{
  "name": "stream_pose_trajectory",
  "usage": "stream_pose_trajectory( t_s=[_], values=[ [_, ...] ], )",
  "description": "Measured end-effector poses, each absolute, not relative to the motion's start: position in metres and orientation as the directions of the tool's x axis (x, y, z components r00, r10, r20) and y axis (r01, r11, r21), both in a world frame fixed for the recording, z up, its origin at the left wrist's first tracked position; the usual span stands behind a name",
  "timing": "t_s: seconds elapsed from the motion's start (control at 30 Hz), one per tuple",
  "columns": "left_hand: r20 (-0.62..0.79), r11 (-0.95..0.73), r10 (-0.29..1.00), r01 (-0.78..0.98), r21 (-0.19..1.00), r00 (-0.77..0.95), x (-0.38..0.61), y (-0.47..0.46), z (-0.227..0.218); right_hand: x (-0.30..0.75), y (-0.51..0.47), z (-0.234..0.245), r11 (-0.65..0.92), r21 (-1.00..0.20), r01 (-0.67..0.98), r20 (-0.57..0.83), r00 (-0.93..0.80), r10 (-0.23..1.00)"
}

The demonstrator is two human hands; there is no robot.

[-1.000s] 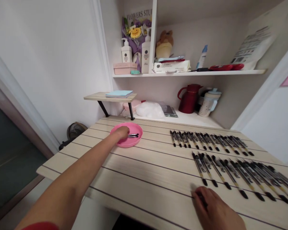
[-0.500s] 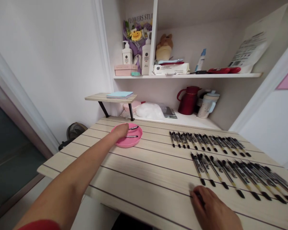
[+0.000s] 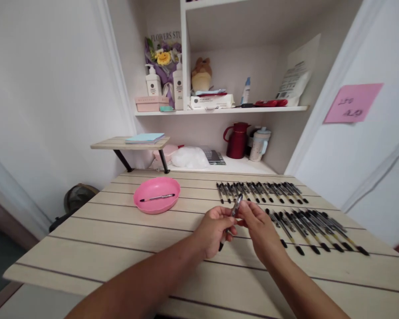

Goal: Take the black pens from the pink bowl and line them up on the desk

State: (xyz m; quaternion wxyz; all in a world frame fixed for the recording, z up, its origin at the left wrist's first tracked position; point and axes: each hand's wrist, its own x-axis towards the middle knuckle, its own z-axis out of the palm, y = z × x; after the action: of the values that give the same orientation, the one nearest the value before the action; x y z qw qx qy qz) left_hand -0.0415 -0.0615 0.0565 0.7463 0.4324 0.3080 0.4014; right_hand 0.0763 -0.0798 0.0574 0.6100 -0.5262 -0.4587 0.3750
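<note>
Both my hands meet over the middle of the striped wooden table (image 3: 126, 239) and hold one black pen (image 3: 235, 208) between them. My left hand (image 3: 214, 230) is closed round its lower part. My right hand (image 3: 257, 226) pinches its upper end, which points up. Two rows of several black pens (image 3: 286, 208) lie on the table just behind and right of my hands. A pink dish (image 3: 157, 200) at the table's far left holds a single pen (image 3: 157, 197).
Behind the table are a small wooden riser (image 3: 129, 142) with a blue pad, a red jug (image 3: 236, 140), a cup, a white bag and shelves with bottles and a plush toy. A pink note (image 3: 352, 102) hangs on the right wall.
My left hand left the pink dish and came to the table's middle. My right hand lifted a pen from the front edge, and both hands now hold it. The view swung right.
</note>
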Motion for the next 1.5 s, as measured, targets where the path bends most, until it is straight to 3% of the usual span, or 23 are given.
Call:
stream_pose_trajectory(
  t_s=[0.17,0.5,0.73,0.87,0.97,1.07,1.17,1.3,1.5],
  values=[
    [-0.144,0.257,0.925,-0.300,0.918,0.352,-0.029,-0.064,0.032,0.066,-0.065,0.043,0.146,-0.983,-0.109,0.104,0.320,0.942],
    [-0.145,0.363,0.810,-0.292,0.885,0.568,-0.039,-0.063,0.032,0.077,-0.060,0.027,0.119,-0.951,-0.286,0.035,0.281,0.959],
    [-0.252,0.496,0.745,-0.261,0.828,0.618,-0.040,-0.065,0.031,0.113,-0.043,0.049,0.239,-0.914,-0.328,0.038,0.517,0.855],
    [-0.288,0.518,0.775,-0.304,0.799,0.562,-0.040,-0.062,0.028,0.140,-0.031,0.065,0.150,-0.982,-0.116,0.080,0.465,0.882],
    [-0.301,0.522,0.787,-0.321,0.790,0.539,-0.040,-0.058,0.026,0.152,-0.022,0.069,-0.011,-0.981,0.195,0.049,0.304,0.951],
    [-0.305,0.528,0.783,-0.320,0.787,0.541,-0.041,-0.057,0.025,0.153,-0.016,0.068,-0.100,-0.796,0.597,0.012,0.180,0.984],
    [-0.296,0.520,0.785,-0.319,0.792,0.545,-0.040,-0.057,0.025,0.145,-0.012,0.065,-0.132,-0.524,0.842,0.030,0.173,0.984],
    [-0.291,0.514,0.791,-0.327,0.793,0.538,-0.040,-0.057,0.025,0.129,-0.013,0.056,-0.120,-0.273,0.954,0.053,0.140,0.989],
    [-0.291,0.520,0.788,-0.331,0.788,0.543,-0.040,-0.056,0.024,0.114,-0.020,0.039,-0.137,-0.079,0.987,0.026,0.140,0.990]
  ],
)
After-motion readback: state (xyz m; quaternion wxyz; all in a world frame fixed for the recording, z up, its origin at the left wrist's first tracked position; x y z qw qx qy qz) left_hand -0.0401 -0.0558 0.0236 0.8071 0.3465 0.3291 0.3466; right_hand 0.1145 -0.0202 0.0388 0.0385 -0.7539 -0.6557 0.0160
